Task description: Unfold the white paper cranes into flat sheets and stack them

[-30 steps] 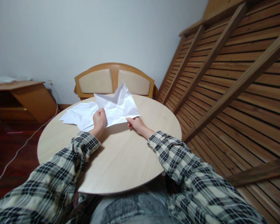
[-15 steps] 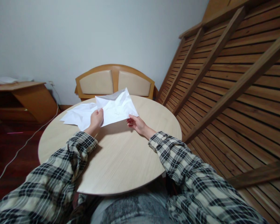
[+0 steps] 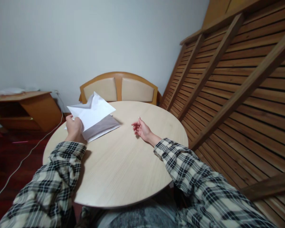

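Observation:
My left hand grips a white paper envelope by its lower left side, the thumb on top. Its upper flap stands partly raised. Beneath it, in its shadow, more white paper lies on the round table; the held piece covers much of it. Over the table's middle, my right hand is empty, palm turned inward, with its fingers loosely curled and apart. It touches no paper.
A wooden headboard with two cream panels stands behind the table. Slatted wooden boards lean along the right. At the left are a low wooden cabinet and a white cable running over the dark red floor.
My left hand has carried the envelope leftward, above the other paper. My right hand has let go of the envelope's right corner and stays near the middle of the table.

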Demonstrator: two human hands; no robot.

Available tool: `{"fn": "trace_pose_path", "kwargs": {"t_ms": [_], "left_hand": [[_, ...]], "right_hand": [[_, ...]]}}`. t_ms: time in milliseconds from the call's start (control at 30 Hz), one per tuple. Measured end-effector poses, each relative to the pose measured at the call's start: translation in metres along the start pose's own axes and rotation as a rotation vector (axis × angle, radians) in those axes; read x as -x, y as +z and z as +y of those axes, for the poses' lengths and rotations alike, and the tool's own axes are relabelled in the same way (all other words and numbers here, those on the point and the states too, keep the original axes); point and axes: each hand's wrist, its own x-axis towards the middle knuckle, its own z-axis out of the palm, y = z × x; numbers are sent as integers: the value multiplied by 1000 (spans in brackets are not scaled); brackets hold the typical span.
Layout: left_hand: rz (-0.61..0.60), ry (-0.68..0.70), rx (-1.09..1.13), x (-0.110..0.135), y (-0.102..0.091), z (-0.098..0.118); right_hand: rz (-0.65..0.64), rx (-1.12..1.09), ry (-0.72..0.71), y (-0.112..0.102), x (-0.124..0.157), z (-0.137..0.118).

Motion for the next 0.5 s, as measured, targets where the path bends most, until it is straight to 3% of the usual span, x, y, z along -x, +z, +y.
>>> {"fn": "trace_pose_path", "kwargs": {"t_ms": [100,233,400,500], "left_hand": [[-128,-110,-235,5,-8,0],[-202,-37,-441,15,-15,6],[-7,270,-543,27,-13,15],[-19,533,-559,36,-3,25]], "right_hand": [[-12,15,2,-1,1,1],[1,20,0,-2,1,1],[21,12,-3,0,2,-1],[21,11,-5,0,2,-1]]}}
